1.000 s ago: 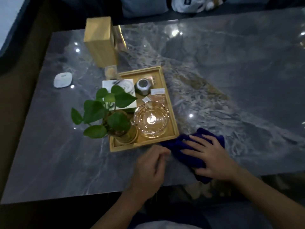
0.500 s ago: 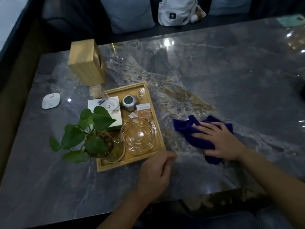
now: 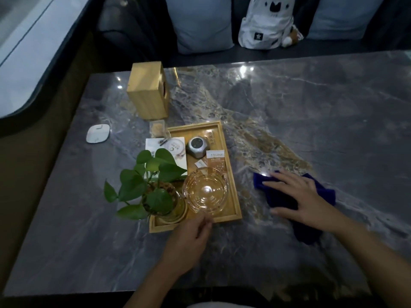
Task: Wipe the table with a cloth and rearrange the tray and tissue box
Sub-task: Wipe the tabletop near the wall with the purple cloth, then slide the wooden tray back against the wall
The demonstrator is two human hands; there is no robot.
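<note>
A dark blue cloth [image 3: 282, 196] lies on the grey marble table [image 3: 311, 121], right of the wooden tray [image 3: 233, 192]. My right hand [image 3: 298, 198] presses flat on the cloth with its fingers spread. The tray holds a potted green plant [image 3: 151, 181], a glass bowl [image 3: 205, 192], a small grey device [image 3: 196, 146] and some cards. My left hand [image 3: 189, 238] curls at the tray's near edge, fingertips touching the rim. A wooden tissue box [image 3: 148, 91] stands upright behind the tray.
A white round-cornered pad [image 3: 98, 133] lies on the table's left side. A small packet [image 3: 157, 128] sits between the tissue box and the tray. Beyond the far edge is a sofa with cushions [image 3: 200, 23] and a plush toy [image 3: 266, 21].
My right hand has slid the cloth away from the near edge, out to the right of the tray. My left hand has stayed at the tray's near edge. The view tilted up.
</note>
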